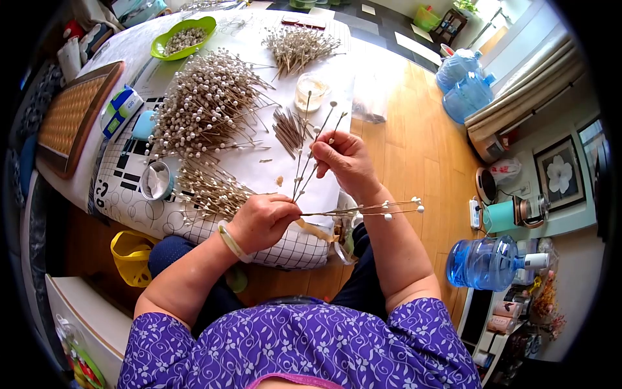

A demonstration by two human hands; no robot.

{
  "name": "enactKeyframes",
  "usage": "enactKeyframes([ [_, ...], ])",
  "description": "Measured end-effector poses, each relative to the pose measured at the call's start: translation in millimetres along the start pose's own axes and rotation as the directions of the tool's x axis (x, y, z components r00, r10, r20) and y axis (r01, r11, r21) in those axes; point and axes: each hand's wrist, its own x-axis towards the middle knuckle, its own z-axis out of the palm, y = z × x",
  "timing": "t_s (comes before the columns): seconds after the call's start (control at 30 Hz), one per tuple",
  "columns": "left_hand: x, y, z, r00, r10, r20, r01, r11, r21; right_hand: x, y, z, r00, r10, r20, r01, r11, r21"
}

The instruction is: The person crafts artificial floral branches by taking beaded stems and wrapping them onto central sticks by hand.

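- Purple top (298, 343), patterned with pale vines and flowers, sits nearest the lens; wearer faces the table.
- Budded stems in hand: an upright spray (300, 179) rises just over the table's near right edge, and a second spray (330, 212) points right, its white buds passing the right forearm.
- Left hand (259, 222): fingers curled, pinching the stems where the two sprays meet. Pale bangle (234, 243) at the wrist.
- Right hand (343, 162): thumb and fingertips closed on the upright spray, higher up; cannot tell how many stems it grasps.
- Tan strip (314, 230) at the near edge, just right of the left hand.
- Bundle of white-budded stems (210, 188) on the table, just beyond the left hand.
- Short brown sticks (289, 131) lie farther on, near a clear jar (311, 92) with pale contents.
- Large heap of round-budded stems (204, 104) to the left; smaller heap (299, 48) at the far side.
- Green bowl (184, 39), far left, holds more buds.
- Small tub (157, 180) left of the near bundle, something white inside.
- Yellow bag (133, 258) below the table, near left.
- Right, off the table: wooden floor (414, 142), large blue water bottle (486, 262), framed flower picture (559, 174) on the wall.
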Motion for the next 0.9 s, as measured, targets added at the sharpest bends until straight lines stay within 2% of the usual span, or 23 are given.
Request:
enactKeyframes([
  [0.1,0.4,1.5,-0.1,0.999,0.007,-0.051,-0.008,1.0,-0.017,-2.8,-1.0,0.7,1.0,0.018,0.014,-0.019,0.998,0.068],
  [0.23,1.7,2.5,-1.4,0.996,-0.054,-0.068,0.052,0.998,-0.035,-0.1,2.4,-5.7,0.997,-0.011,0.077,0.008,0.999,0.045],
  [0.3,1.2,3.1,-2.2,0.996,-0.055,-0.071,0.052,0.998,-0.034,-0.9,1.3,-3.8,1.0,-0.007,0.004,0.007,1.0,0.006],
  [0.4,1.9,3.7,-2.3,0.995,-0.084,-0.056,0.082,0.996,-0.033,-0.5,-1.7,-3.9,1.0,-0.002,-0.012,0.002,1.0,-0.005],
  [0.47,1.0,2.5,-1.3,0.998,-0.03,-0.05,0.029,0.999,-0.022,0.8,-3.1,-4.8,1.0,-0.009,-0.01,0.009,1.0,-0.003],
  [0.7,1.9,3.0,-1.1,0.998,-0.023,-0.067,0.023,1.0,-0.015,0.1,-1.4,-4.5,0.998,-0.014,-0.056,0.016,0.999,0.031],
  [0.9,-0.2,2.5,0.0,0.997,-0.045,-0.066,0.045,0.999,-0.005,-2.7,-4.3,-1.0,0.999,-0.047,-0.011,0.047,0.999,0.028],
])
